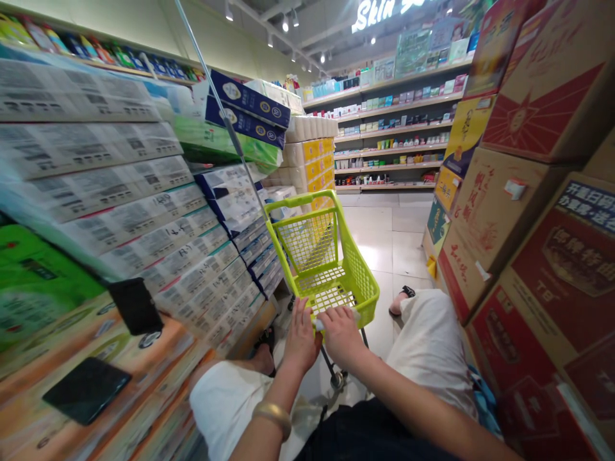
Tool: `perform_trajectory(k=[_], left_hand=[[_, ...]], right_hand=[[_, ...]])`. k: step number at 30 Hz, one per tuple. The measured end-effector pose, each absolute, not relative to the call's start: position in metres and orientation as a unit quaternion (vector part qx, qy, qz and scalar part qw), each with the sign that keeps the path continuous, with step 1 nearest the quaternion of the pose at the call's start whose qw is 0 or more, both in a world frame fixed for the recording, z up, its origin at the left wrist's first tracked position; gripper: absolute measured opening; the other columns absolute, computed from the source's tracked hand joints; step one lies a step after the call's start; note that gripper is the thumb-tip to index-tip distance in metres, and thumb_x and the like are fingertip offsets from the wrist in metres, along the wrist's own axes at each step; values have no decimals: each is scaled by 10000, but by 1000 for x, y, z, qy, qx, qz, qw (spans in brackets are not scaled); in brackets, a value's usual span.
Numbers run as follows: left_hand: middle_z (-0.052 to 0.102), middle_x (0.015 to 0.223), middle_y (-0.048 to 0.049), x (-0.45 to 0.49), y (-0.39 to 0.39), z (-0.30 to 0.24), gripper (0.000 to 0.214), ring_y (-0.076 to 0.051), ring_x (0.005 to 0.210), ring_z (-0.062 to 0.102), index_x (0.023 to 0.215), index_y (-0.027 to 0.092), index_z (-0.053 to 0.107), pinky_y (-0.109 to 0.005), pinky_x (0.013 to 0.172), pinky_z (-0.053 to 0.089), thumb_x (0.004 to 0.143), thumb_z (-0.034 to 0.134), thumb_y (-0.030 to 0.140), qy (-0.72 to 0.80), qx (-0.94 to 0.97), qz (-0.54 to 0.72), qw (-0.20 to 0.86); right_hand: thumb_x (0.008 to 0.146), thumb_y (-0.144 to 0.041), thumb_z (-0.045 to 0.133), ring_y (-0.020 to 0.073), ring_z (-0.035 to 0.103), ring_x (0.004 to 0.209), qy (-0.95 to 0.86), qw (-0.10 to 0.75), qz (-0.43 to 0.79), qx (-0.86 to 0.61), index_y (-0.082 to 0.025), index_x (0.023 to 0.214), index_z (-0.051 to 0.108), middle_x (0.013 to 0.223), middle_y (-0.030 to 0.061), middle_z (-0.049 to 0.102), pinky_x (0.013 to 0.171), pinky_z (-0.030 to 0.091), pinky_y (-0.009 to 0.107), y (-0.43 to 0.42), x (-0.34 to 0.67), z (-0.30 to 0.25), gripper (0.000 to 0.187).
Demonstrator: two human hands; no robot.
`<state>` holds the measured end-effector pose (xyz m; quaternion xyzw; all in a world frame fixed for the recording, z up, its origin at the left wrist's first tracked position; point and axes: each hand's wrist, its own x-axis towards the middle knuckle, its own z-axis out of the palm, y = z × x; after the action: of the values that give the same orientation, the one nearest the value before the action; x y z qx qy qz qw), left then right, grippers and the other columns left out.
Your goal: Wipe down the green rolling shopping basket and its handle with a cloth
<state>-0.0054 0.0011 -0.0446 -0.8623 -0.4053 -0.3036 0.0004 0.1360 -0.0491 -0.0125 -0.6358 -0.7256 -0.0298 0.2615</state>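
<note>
I look down a shop aisle at a small lime-green shopping cart, which has nothing in it. My left hand and my right hand sit side by side on the cart's near rim, and between them a small white object shows; I cannot make out what it is. Both hands have their fingers curled over the rim. A gold bangle is on my left wrist. My knees in white trousers are spread on either side of the cart.
Stacked packs of tissue and paper rolls wall the left side. Red and brown cartons are piled on the right. A thin metal pole rises from the cart. A tiled floor leads to stocked shelves at the far end.
</note>
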Motion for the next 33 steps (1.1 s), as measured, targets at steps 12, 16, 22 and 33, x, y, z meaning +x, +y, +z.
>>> perform_trajectory(k=[12,16,22,33], left_hand=[[335,1477,-151,-4,-1,-39,447,-297,1467,135,1162,166,418,-543,1149,315,733,498,67,-411,-861,-301,-15],[326,1482,-166,-1,-2,-41,479,-301,1468,128,1188,161,398,-567,1140,318,727,472,51,-418,-856,-303,-13],[339,1468,-161,-10,-2,-39,478,-318,1463,143,1197,167,399,-567,1138,328,736,489,74,-418,-862,-285,-16],[335,1477,-152,1,-4,-45,478,-290,1470,126,1179,156,409,-539,1156,304,719,476,49,-430,-847,-311,-20]], right_hand=[[808,-129,519,206,512,929,-674,237,-18,-700,-208,914,654,928,51,642,886,286,319,-56,192,-3,189],[816,-157,546,211,513,906,-701,242,-15,-671,-205,921,651,927,55,645,861,288,334,-51,150,-6,156],[841,-145,518,186,524,905,-749,227,-17,-622,-230,1013,632,953,32,642,838,298,314,-52,145,-7,223],[831,-128,515,208,524,919,-695,233,-2,-680,-214,954,672,944,47,661,858,297,325,-53,172,-5,217]])
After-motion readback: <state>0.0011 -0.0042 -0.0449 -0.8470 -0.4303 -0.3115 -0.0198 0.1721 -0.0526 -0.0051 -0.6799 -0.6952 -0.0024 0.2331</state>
